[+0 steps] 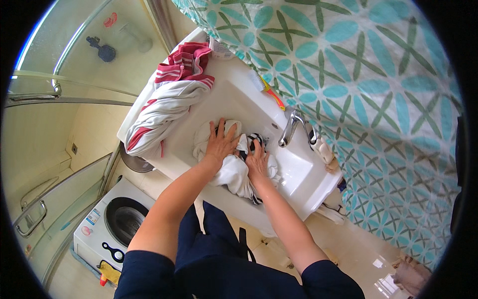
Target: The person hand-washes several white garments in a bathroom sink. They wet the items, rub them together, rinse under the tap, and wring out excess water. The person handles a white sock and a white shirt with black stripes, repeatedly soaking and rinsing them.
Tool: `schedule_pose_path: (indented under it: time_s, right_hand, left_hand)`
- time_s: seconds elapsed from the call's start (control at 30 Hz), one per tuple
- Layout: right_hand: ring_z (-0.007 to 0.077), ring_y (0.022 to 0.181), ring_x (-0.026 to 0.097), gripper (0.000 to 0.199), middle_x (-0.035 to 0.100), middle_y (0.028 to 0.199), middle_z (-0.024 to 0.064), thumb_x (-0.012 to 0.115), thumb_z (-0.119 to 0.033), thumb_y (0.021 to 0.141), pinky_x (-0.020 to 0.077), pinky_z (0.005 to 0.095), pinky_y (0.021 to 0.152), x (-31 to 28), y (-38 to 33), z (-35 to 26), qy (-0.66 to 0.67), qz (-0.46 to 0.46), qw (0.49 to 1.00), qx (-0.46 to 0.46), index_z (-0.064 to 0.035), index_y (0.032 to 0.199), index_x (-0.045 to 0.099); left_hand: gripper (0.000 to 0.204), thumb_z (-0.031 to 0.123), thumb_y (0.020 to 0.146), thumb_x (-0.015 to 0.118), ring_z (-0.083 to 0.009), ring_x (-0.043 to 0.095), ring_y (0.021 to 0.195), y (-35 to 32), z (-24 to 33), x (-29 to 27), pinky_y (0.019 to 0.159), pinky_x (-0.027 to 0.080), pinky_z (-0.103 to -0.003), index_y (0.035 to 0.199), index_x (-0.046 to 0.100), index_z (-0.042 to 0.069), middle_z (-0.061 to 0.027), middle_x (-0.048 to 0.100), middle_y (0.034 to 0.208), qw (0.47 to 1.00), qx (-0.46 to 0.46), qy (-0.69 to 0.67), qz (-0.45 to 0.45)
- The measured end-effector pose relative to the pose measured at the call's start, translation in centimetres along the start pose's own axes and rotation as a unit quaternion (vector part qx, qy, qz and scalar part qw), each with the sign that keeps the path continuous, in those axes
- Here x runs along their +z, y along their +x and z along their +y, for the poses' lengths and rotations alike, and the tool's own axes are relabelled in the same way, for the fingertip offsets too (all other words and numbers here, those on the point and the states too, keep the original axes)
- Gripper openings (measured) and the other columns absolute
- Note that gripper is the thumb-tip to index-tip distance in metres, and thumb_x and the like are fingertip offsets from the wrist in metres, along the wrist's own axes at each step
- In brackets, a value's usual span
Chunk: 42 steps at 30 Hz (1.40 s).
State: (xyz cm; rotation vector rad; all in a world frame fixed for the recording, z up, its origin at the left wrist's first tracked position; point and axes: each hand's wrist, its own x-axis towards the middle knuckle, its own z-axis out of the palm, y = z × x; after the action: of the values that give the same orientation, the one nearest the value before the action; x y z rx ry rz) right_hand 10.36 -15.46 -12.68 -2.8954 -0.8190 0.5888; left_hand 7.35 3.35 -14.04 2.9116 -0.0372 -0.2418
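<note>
My left hand [222, 143] lies with fingers spread on a bunched white garment [232, 172] in the white sink basin. Close beside it, to the right, my right hand [257, 160] has its fingers bent around a fold of the black-and-white striped cloth [256, 138]. Whether the striped part belongs to the white garment, I cannot tell. On the left side of the sink lies a rolled white and red garment [167, 102], apart from both hands.
A chrome faucet [290, 130] rises at the basin's right side, near a scrub brush [270, 92] with a yellow and red handle. A patterned curtain [368, 94] hangs at the right. Lower left stands a white washing machine [92, 230], next to a glass shower enclosure [37, 197].
</note>
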Motion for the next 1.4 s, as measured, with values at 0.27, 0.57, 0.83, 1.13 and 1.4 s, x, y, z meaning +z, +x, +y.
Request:
schedule_pose_path:
  time_s: [0.27,0.57,0.83,1.13,1.4]
  right_hand:
    - [0.0438,0.128,0.056,0.045,0.056,0.142,0.0241,0.064,-0.028,0.095,0.0466,0.0507,0.103,4.7,6.7,4.9,0.061,0.04,0.985,0.156,-0.0018,0.132,0.062]
    - [0.0351,0.094,0.069,0.05,0.071,0.1,0.0225,0.079,-0.041,0.089,0.0513,0.0443,0.08,-6.7,1.4,3.7,0.376,0.139,0.907,0.129,0.0042,0.108,0.068]
    - [0.036,0.084,0.063,0.036,0.066,0.093,0.0165,0.084,-0.013,0.08,0.0506,0.0422,0.074,-22.4,-8.5,-2.5,0.238,0.372,0.895,-0.063,0.0007,0.108,0.067]
    - [0.0322,0.081,0.062,0.047,0.066,0.095,0.0145,0.083,-0.006,0.07,0.0512,0.0388,0.072,-37.0,-14.9,-6.2,0.098,0.505,0.842,-0.162,0.0011,0.114,0.069]
    - [0.0323,0.087,0.064,0.051,0.061,0.097,0.011,0.079,-0.015,0.064,0.0535,0.0423,0.074,-29.8,-12.4,-7.1,0.135,0.443,0.876,-0.135,-0.0077,0.113,0.07]
  left_hand:
    - [0.024,0.031,0.096,0.059,-0.0371,0.063,0.118,11.0,1.0,5.3,0.094,0.052,-0.055,0.115,0.072,0.021,-0.0099,0.065,0.129,0.984,0.012,-0.138,-0.113]
    - [0.04,0.043,0.092,0.07,-0.0424,0.064,0.078,6.4,0.4,-7.0,0.068,0.05,-0.053,0.084,0.064,0.005,-0.0164,0.065,0.086,0.908,0.057,-0.385,0.155]
    - [0.027,0.017,0.072,0.082,-0.0325,0.061,0.073,0.8,4.0,-22.7,0.062,0.049,-0.044,0.093,0.067,0.008,-0.0087,0.055,0.078,0.844,0.217,-0.392,0.295]
    - [0.028,0.009,0.069,0.081,-0.0278,0.056,0.066,-1.9,6.7,-37.4,0.056,0.044,-0.04,0.095,0.069,0.011,-0.0054,0.053,0.075,0.739,0.327,-0.386,0.444]
    - [0.039,0.008,0.071,0.076,-0.0332,0.057,0.092,-3.6,2.4,-28.8,0.083,0.044,-0.046,0.109,0.07,0.015,-0.0086,0.054,0.094,0.824,0.244,-0.307,0.408]
